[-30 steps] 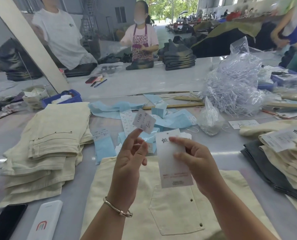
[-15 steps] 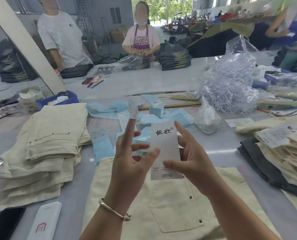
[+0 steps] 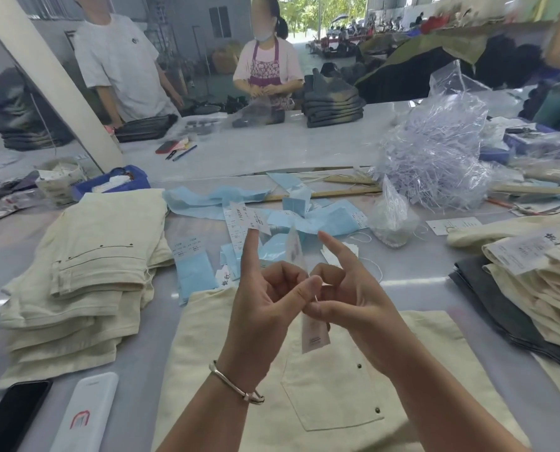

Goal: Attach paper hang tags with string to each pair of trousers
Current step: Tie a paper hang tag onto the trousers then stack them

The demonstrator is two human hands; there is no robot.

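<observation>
Head view: your left hand [image 3: 265, 308] and right hand [image 3: 353, 298] meet thumb to thumb above the cream trousers with a studded back pocket [image 3: 331, 396] spread on the grey counter [image 3: 135, 357]. Both hands pinch the tall white paper hang tag [image 3: 314, 337], seen nearly edge-on, its lower end hanging below your right thumb. Each index finger points up; a small white printed label [image 3: 249, 218] sits at your left fingertip. Left of your left hand lies a folded stack of cream trousers [image 3: 86, 262]; beyond both hands, scattered pale blue paper slips [image 3: 304, 216].
</observation>
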